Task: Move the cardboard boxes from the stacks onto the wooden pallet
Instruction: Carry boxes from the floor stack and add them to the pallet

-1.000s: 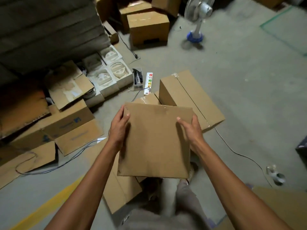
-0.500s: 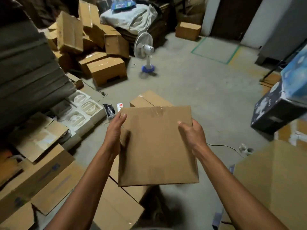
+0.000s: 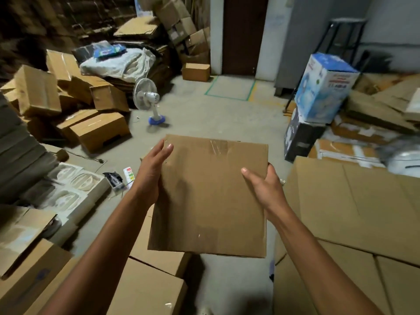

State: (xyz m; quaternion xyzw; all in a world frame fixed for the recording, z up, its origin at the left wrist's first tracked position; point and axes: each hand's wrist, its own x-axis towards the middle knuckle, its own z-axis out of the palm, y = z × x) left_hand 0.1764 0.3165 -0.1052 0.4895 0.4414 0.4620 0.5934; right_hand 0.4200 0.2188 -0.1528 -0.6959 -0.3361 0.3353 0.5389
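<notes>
A plain brown cardboard box point(image 3: 211, 196) with clear tape on its top is held in the air in front of me, above the concrete floor. My left hand point(image 3: 152, 171) grips its left side, thumb over the top edge. My right hand point(image 3: 263, 185) grips its right side, thumb on top and fingers wrapped round the edge. More cardboard boxes point(image 3: 100, 130) lie in loose stacks at the left and back. No wooden pallet shows in view.
Closed boxes point(image 3: 154, 283) sit on the floor right below me. Flattened cardboard sheets point(image 3: 354, 212) cover the right. A white standing fan point(image 3: 147, 98) stands mid-floor, and a power strip point(image 3: 128, 173) with cables lies left. Printed blue box point(image 3: 325, 87) stacked at the right; a dark door point(image 3: 243, 35) is ahead.
My view has lifted from the floor toward the room, and the box has risen with both hands still on its sides. The fan and door have come into view.
</notes>
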